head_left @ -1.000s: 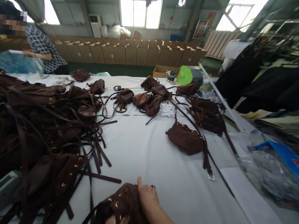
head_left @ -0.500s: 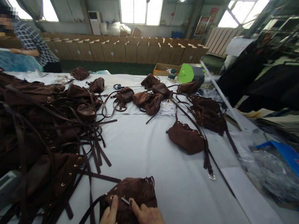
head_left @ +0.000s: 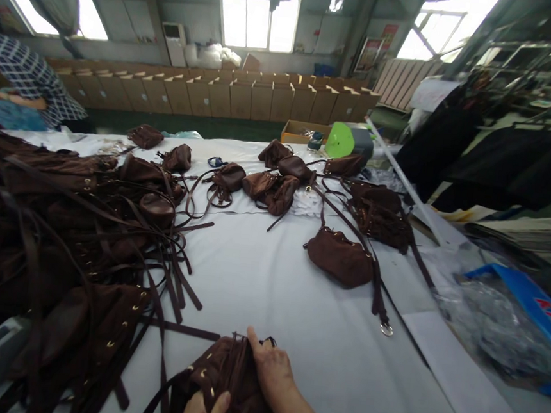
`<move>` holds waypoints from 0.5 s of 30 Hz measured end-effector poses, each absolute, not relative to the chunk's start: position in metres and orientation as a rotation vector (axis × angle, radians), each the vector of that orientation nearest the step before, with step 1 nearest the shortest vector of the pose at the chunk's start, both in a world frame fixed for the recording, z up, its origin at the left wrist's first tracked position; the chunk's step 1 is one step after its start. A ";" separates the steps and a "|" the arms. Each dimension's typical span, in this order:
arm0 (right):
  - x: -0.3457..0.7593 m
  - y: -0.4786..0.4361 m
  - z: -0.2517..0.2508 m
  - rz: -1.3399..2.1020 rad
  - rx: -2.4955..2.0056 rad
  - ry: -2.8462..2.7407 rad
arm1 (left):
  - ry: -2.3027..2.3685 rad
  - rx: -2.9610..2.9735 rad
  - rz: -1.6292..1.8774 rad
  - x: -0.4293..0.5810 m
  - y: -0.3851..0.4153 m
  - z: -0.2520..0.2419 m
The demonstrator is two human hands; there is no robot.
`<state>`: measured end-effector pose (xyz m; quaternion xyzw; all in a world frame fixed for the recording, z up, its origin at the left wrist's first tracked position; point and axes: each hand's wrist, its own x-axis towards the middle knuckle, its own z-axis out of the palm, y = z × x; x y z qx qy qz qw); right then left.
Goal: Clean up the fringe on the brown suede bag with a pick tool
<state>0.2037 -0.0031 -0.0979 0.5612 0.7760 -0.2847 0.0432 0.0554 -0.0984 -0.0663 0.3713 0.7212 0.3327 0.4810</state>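
Observation:
A dark brown bag (head_left: 251,400) with gold eyelets lies at the near edge of the table, partly cut off by the frame. My left hand (head_left: 203,412) is closed on its near side, thumb and finger pinching the fabric by the eyelets. My right hand (head_left: 271,367) is at the bag's far right edge, thumb near the end of a dark strip that looks like a zipper; its other fingers curl over the bag's side. What exactly the right fingertips pinch is too small to make out. A strap runs off the bag's left side.
A heap of brown bags and straps (head_left: 76,215) covers the left of the table. A single brown bag (head_left: 341,257) lies right of centre; several more are farther back. White card (head_left: 458,370) and a blue printed bag (head_left: 522,305) are at the right. A person (head_left: 36,76) stands far left.
My right hand has moved up and away along the bag, from its middle to its far edge. My left hand has shifted slightly nearer. The person at far left has moved left.

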 end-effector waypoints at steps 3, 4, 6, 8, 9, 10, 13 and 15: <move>0.203 0.001 -0.090 -1.328 1.704 2.266 | 1.735 0.846 0.818 0.055 -0.100 -0.066; 0.204 0.004 -0.086 -1.523 1.660 2.203 | 1.720 0.803 0.823 0.054 -0.101 -0.067; 0.207 0.008 -0.079 -1.894 1.564 2.039 | 1.710 0.711 0.833 0.051 -0.101 -0.069; 0.212 0.009 -0.074 -2.172 1.541 1.867 | 1.732 0.641 0.838 0.047 -0.100 -0.072; 0.215 0.008 -0.072 -2.273 1.555 1.790 | 1.752 0.618 0.831 0.046 -0.100 -0.073; 0.218 0.006 -0.071 -2.351 1.573 1.721 | 1.770 0.603 0.821 0.044 -0.100 -0.075; 0.232 0.000 -0.070 -2.491 1.600 1.569 | 1.781 0.632 0.799 0.043 -0.100 -0.079; 0.245 0.000 -0.065 -2.520 1.564 1.549 | 1.781 0.663 0.819 0.041 -0.101 -0.083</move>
